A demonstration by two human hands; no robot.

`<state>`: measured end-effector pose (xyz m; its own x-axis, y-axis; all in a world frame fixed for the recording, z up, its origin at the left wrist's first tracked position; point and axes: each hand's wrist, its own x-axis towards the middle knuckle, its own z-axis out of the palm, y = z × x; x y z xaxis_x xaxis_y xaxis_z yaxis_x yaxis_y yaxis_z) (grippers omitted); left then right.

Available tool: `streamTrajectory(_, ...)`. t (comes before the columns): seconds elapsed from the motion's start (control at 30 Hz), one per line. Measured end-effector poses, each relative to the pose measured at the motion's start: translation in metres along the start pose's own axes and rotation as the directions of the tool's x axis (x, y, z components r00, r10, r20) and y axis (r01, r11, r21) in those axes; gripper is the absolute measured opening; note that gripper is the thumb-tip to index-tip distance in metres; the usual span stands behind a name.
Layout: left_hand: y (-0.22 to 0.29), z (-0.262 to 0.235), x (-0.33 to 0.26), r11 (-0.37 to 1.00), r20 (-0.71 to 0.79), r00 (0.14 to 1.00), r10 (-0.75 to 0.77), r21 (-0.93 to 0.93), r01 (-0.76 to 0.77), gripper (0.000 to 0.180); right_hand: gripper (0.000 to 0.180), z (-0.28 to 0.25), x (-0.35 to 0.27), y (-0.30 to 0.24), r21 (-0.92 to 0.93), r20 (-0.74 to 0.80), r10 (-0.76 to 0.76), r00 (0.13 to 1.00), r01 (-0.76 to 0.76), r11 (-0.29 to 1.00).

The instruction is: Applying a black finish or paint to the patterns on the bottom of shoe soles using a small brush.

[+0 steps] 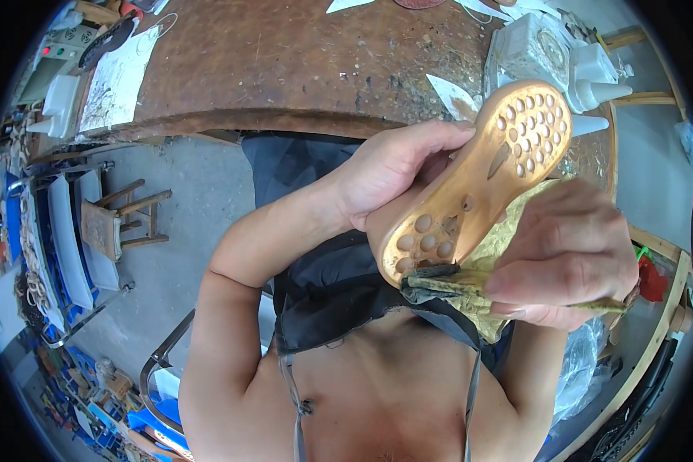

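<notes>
In my left hand [396,165] is a tan shoe sole [481,173], held tilted above my lap with its pitted face up. Round hollows cluster at both ends, and a leaf-shaped recess lies between them. The thumb rests along the sole's edge; the other fingers are mostly hidden beneath. My right hand [566,258] is closed around a slim yellowish tool [470,283] with a dark, ragged end, which meets the lower end of the sole. I cannot make out its exact kind. Crumpled yellow cloth-like material [497,246] hangs behind the sole, below my right hand.
A stained brown workbench [285,69] curves across the front. At its right stand a grimy clear container [527,46] and a white nozzle bottle [593,77]; another white bottle [60,104] is at the left. A wooden stool [119,219] stands on the floor. A dark apron [323,285] covers my lap.
</notes>
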<state>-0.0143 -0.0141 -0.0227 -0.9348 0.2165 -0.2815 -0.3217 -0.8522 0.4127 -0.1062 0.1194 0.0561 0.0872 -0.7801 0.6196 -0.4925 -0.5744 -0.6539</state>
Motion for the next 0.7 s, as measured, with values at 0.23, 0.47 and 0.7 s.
streamTrajectory(0.23,-0.004,-0.003,-0.001,0.986,-0.015,0.994,-0.11,0.122,0.111,0.028,0.008,-0.021,0.019,0.021,0.185,0.301,-0.043,0.952,-0.014,0.983)
streamTrajectory(0.47,-0.003,0.003,-0.009,0.982,-0.152,0.972,-0.181,0.018,0.185,0.031,0.014,-0.047,0.006,0.037,0.279,0.377,0.11,0.92,-0.226,0.933)
streamTrajectory(0.7,0.019,-0.026,0.002,0.99,0.044,0.991,-0.125,-0.059,0.128,0.056,0.015,-0.079,-0.043,0.038,0.201,-0.029,0.367,0.93,-0.354,0.913)
